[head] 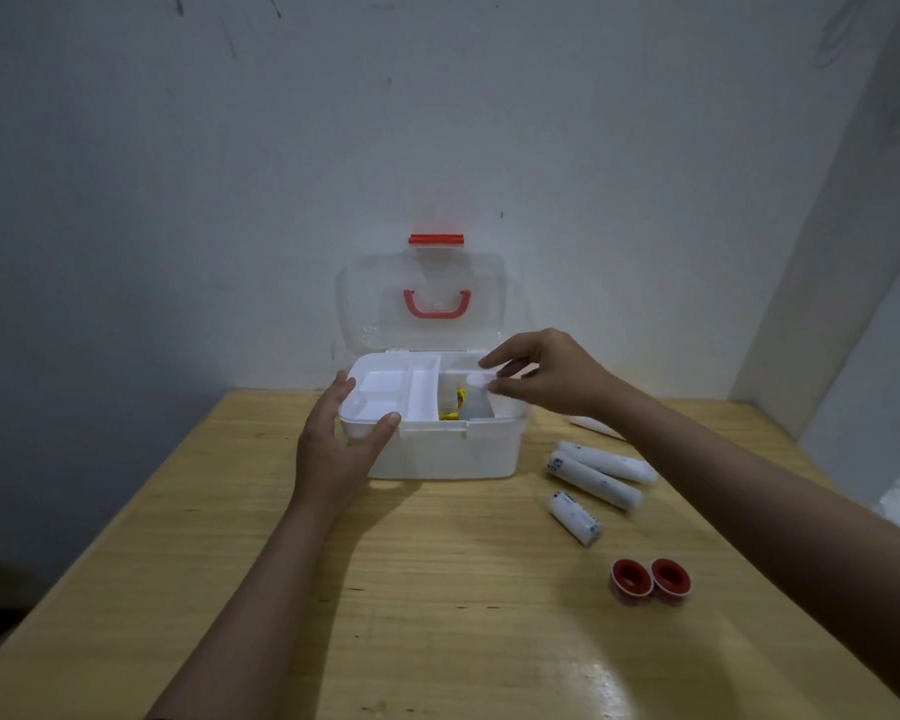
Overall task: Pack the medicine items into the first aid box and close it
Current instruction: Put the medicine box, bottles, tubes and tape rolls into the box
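- On the wooden table [437, 589], against the wall: first aid box [453, 449] open, clear lid [422, 283] upright, red latch [436, 239] at top.
- Left hand [341, 449] cups the box's front left corner, thumb on the rim, fingers spread; it holds the box steady and has nothing else in it.
- Right hand [546, 374] over the right compartment, fingertips pinching a small white item [481, 380]; its kind cannot be made out.
- White inner tray [396, 392] covers the left side; yellow packet [458, 402] visible below.
- Unpacked: three bandage rolls [596, 478], two red-cored tape rolls [650, 578], to the right of the box.
- Risks: rolls may roll off the table if nudged; overfilled compartment could stop the lid closing.
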